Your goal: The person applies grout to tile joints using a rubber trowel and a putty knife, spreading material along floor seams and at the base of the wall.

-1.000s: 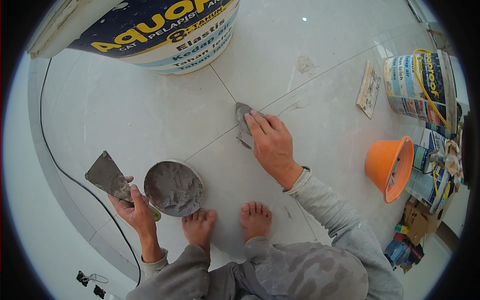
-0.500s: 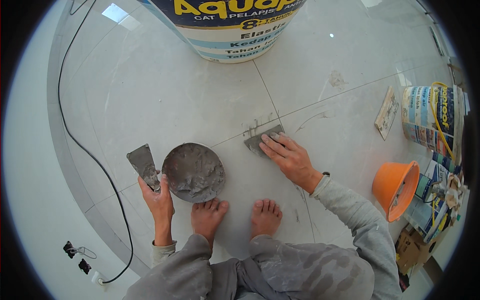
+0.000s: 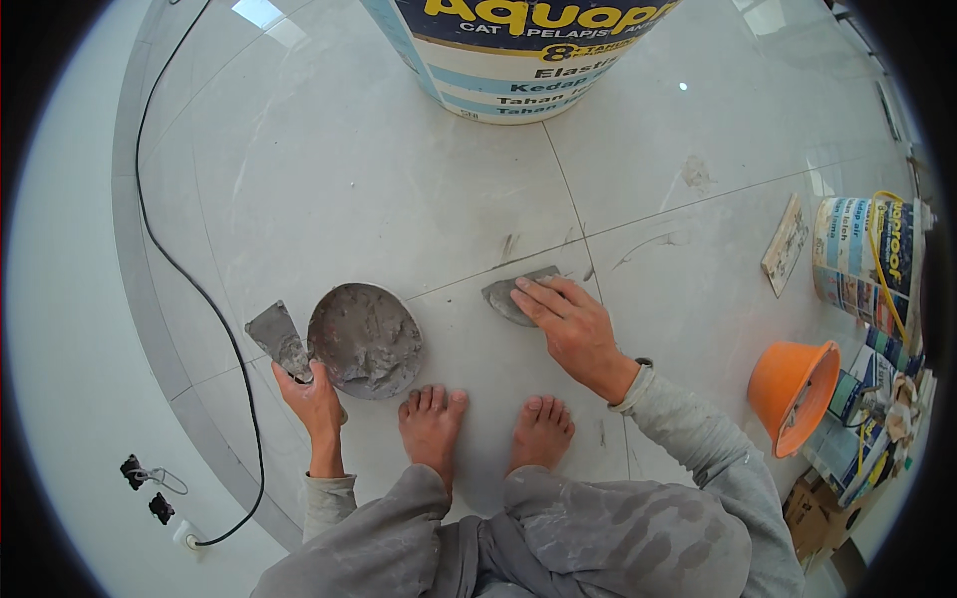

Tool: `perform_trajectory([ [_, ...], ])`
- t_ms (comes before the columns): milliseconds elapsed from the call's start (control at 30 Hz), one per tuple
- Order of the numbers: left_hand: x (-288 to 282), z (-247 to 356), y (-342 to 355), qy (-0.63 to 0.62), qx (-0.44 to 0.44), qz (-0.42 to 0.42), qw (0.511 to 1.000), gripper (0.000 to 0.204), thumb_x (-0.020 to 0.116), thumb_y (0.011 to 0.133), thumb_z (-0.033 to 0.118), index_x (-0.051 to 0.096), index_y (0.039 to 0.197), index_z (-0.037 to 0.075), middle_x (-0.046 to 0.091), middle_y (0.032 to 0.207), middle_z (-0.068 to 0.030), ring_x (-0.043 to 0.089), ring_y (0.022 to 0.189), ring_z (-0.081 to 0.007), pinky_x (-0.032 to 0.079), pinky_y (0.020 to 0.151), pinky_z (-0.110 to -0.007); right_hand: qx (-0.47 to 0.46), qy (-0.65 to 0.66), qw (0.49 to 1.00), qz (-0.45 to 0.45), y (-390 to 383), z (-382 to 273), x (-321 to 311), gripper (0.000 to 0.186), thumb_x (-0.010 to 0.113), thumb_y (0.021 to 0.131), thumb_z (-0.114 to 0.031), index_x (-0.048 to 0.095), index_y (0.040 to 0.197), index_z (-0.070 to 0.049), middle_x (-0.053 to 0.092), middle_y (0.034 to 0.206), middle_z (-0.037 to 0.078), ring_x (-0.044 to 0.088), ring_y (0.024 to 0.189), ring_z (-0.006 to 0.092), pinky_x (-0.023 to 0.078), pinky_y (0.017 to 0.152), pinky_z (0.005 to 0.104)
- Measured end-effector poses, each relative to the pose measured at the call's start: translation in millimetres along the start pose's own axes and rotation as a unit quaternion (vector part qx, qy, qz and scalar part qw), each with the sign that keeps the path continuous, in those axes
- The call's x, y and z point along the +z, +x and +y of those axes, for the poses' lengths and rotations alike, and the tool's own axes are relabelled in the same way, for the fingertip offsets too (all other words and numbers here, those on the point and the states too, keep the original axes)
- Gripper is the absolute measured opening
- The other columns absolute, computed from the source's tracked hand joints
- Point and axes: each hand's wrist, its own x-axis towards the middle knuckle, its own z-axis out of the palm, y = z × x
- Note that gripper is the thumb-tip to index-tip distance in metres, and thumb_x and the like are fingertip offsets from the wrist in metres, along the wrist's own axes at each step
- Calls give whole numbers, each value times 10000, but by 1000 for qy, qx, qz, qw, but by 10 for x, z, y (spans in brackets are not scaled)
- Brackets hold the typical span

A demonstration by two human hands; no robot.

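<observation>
My left hand (image 3: 313,407) is closed around a putty knife (image 3: 278,334), its blade smeared with grey paste and tilted up and left. Right beside its thumb sits a round bowl (image 3: 367,339) holding thick grey paste. My right hand (image 3: 576,334) grips a dark grey flat spreader (image 3: 520,296), fingers laid over its top, low over or against the pale tiled floor (image 3: 329,219). The spreader lies just on my side of a thin tile joint. Small grey smears mark the tiles along that joint, near where two joints cross.
A large paint bucket (image 3: 498,95) stands ahead. At right are a paste-stained board (image 3: 785,246), a smaller paint bucket (image 3: 862,254), a tilted orange tub (image 3: 793,399) and a cardboard box (image 3: 815,518). A black cable (image 3: 214,309) runs along the left wall to a plug.
My right hand has drawn the spreader left and toward me, away from the joint crossing. Fewer grey smears show along the joint. The whole view has shifted slightly.
</observation>
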Motion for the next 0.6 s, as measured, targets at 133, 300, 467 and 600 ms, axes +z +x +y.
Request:
perform_trajectory([
  [133, -258, -223, 116, -50, -44, 35, 997, 614, 616, 917, 49, 386, 1459, -124, 587, 1315, -203, 586, 1137, -252, 443, 1028, -326, 26, -57, 997, 39, 372, 51, 116, 469, 636, 866, -65, 656, 1332, -19, 640, 1375, 114, 616, 1159, 298, 544, 1029, 403],
  [300, -392, -691, 354, -75, -60, 129, 987, 613, 620, 905, 26, 381, 1459, -84, 584, 1292, -158, 596, 1092, -232, 472, 982, -319, -44, -53, 997, -21, -28, -500, 351, 501, 625, 860, -46, 635, 1360, -19, 604, 1407, 130, 605, 1154, 337, 539, 1043, 423],
  [467, -301, -442, 603, -152, -42, 99, 982, 489, 596, 914, -13, 429, 1374, 2, 599, 1079, -69, 592, 869, -130, 500, 765, -280, 20, 20, 1000, 2, 352, -463, 277, 504, 605, 875, -51, 614, 1376, 0, 596, 1402, 146, 598, 1153, 320, 542, 1041, 428],
  [600, -152, -522, 977, -238, -3, 112, 965, 465, 617, 924, -1, 442, 1352, 48, 593, 1048, -36, 573, 781, -78, 459, 632, -254, -16, -76, 997, -3, 531, -607, 553, 463, 603, 883, -54, 646, 1341, -7, 607, 1387, 126, 598, 1169, 292, 551, 1028, 439],
])
